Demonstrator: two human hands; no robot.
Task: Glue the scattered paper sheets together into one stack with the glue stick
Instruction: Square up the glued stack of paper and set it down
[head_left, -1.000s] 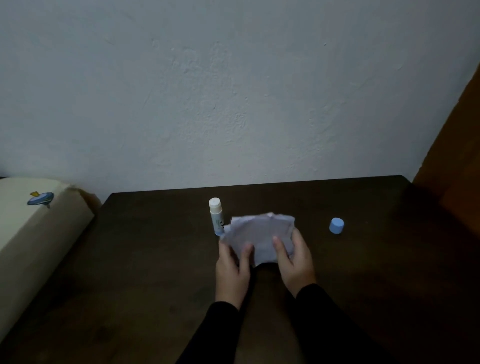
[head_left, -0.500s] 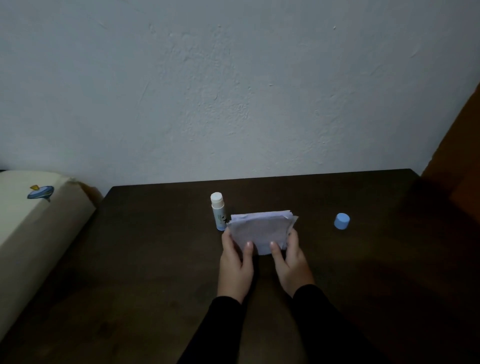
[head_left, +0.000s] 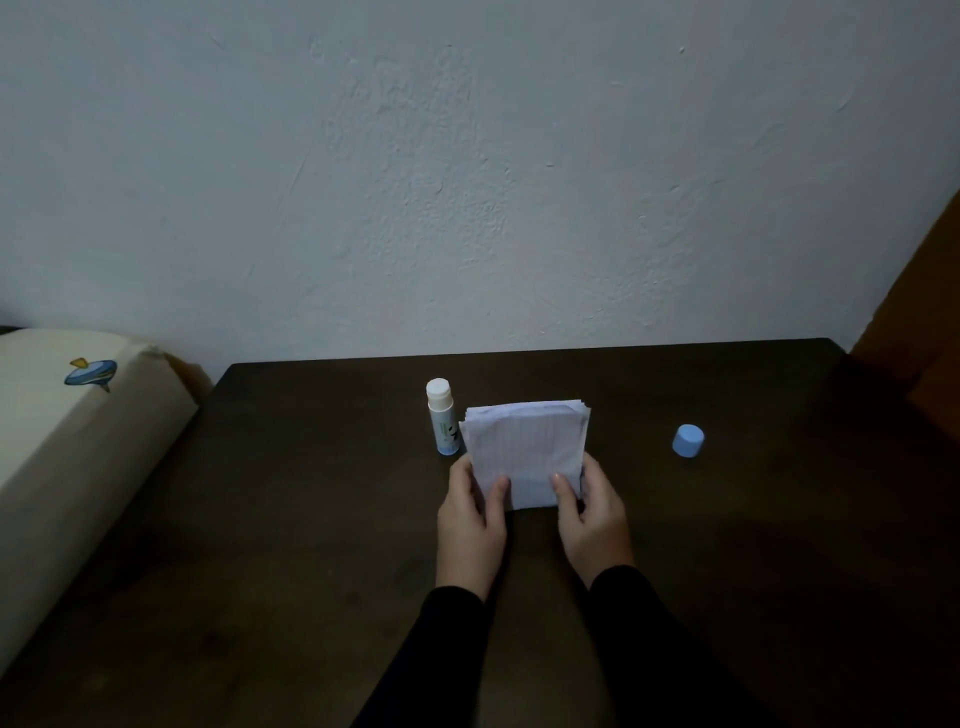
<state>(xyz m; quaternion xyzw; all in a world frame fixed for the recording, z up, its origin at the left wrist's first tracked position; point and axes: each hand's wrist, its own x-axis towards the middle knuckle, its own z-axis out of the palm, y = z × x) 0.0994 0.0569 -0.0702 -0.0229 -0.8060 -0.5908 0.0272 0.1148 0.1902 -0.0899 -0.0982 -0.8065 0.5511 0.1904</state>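
Two hands on one stack (head_left: 527, 447), mid-bench: left hand (head_left: 471, 519) and right hand (head_left: 592, 519) pinch its near corners, thumbs on top. Glue stick (head_left: 442, 417) upright, touching-close at left; cap (head_left: 688, 440) well right. Advice: square edges, press evenly.

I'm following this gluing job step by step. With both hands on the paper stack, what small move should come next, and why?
Probably press the paper stack flat on the table. Both the left hand and right hand hold its near edge, its far edges look roughly lined up, and the glue stick stands uncapped beside it.
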